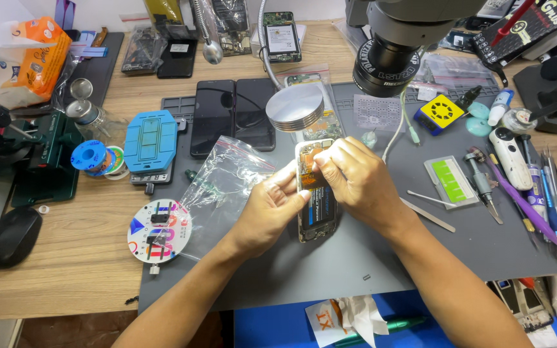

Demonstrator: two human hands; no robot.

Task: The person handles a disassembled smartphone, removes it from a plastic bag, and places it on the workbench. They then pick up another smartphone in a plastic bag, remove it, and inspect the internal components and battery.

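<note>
An opened smartphone [316, 222], back cover off with battery and orange flex parts showing, lies on the grey work mat [356, 264]. My left hand [267, 209] grips its left edge, thumb against the side. My right hand [356, 180] covers the phone's upper half, fingertips pressing on the parts inside. What sits under those fingertips is hidden.
A clear plastic bag [224, 187] lies left of the phone. Two dark phones [233, 115] and a blue fixture [151, 140] sit behind. A microscope head [388, 55] and round lamp [294, 107] hang above. Tweezers, screwdrivers and tools [523, 187] crowd the right. A mouse [11, 237] is far left.
</note>
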